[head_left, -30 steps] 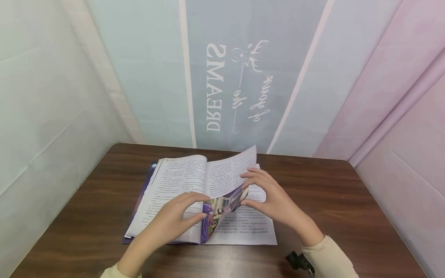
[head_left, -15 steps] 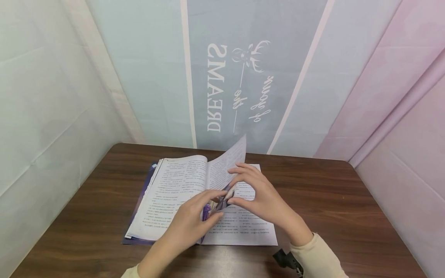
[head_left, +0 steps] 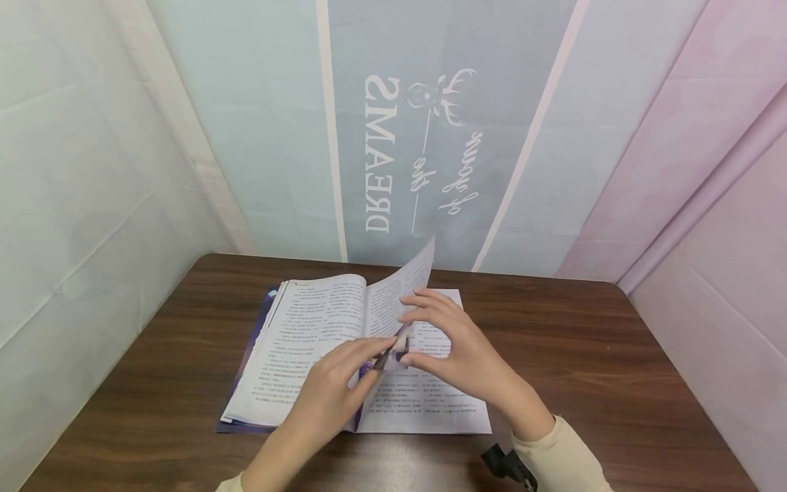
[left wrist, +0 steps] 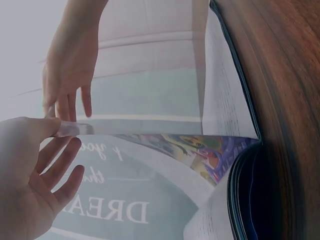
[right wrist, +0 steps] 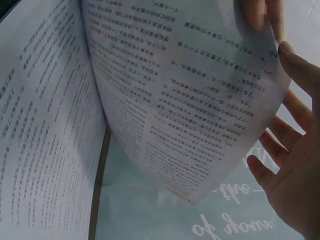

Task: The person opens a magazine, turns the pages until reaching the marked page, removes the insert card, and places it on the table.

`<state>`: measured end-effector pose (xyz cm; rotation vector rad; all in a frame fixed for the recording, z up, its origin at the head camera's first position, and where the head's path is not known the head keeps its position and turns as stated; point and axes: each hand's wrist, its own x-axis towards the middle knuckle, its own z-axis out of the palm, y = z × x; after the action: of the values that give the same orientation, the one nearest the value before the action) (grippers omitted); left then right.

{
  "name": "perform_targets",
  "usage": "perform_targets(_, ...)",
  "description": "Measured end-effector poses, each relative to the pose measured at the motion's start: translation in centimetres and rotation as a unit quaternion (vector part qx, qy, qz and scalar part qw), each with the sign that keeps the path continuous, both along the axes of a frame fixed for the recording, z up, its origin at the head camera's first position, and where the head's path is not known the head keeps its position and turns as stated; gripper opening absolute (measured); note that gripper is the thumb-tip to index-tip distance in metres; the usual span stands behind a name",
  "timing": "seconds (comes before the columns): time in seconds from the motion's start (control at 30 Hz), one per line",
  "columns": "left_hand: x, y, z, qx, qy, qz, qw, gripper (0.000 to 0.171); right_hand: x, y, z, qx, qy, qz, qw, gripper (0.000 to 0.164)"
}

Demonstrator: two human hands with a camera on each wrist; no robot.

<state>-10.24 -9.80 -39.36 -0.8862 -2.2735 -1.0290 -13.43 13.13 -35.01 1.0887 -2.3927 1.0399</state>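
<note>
An open magazine [head_left: 424,410] lies on the table, printed with columns of text. One of its pages [head_left: 399,287] stands raised from the spine, its far corner pointing up; its other side carries a colourful picture [left wrist: 200,152]. My left hand [head_left: 335,383] pinches the near part of the page's free edge between thumb and forefinger. Farther along the same edge, my right hand [head_left: 461,348] holds the page with its thumb [right wrist: 295,60] at the edge and other fingers partly behind the sheet. The remaining left fingers [left wrist: 62,162] are spread, away from the paper.
The dark wood-grain table [head_left: 553,355] extends on both sides of the magazine. Behind it hangs a printed cloth [head_left: 393,137] with mirrored lettering, and pale cloth walls flank the sides. A black device [head_left: 509,466] sits by the right sleeve.
Both hands have drawn closer together and the page has swung leftward, standing steeper. The left thumb and forefinger have closed on its edge; the right hand has moved left with it.
</note>
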Motion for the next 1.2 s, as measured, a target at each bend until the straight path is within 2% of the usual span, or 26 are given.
perform_targets(0.23,-0.3,-1.2,-0.5,-0.004,-0.001,0.038,0.9993,0.052,0.9,0.3,0.4,-0.006,-0.017,-0.015,1.0,0.053)
perform_targets(0.43,-0.4,-2.7,-1.5,-0.014,-0.012,0.088,0.9959,0.054,1.0,1.4,-0.7,0.003,-0.019,-0.035,0.999,0.05)
perform_targets(0.53,-0.3,-3.5,-2.0,-0.027,-0.027,0.116,0.9925,0.055,1.1,2.1,-1.6,0.012,-0.021,-0.041,0.999,0.049)
perform_targets(0.7,-0.2,-5.2,-2.5,-0.053,-0.079,0.16,0.9826,0.062,1.1,3.1,-2.9,0.032,-0.028,-0.055,0.998,0.046)
perform_targets(0.87,-0.1,-6.7,-3.1,-0.07,-0.123,0.175,0.9744,0.069,1.3,4.3,-4.2,0.055,-0.044,-0.073,0.995,0.044)
perform_targets(1.1,-0.1,-8.5,-3.8,-0.092,-0.131,0.184,0.9698,0.073,1.6,5.8,-5.5,0.083,-0.064,-0.104,0.989,0.042)
perform_targets(1.2,0.0,-9.1,-4.0,-0.106,-0.143,0.192,0.9652,0.074,1.6,6.4,-6.1,0.091,-0.071,-0.107,0.988,0.041)
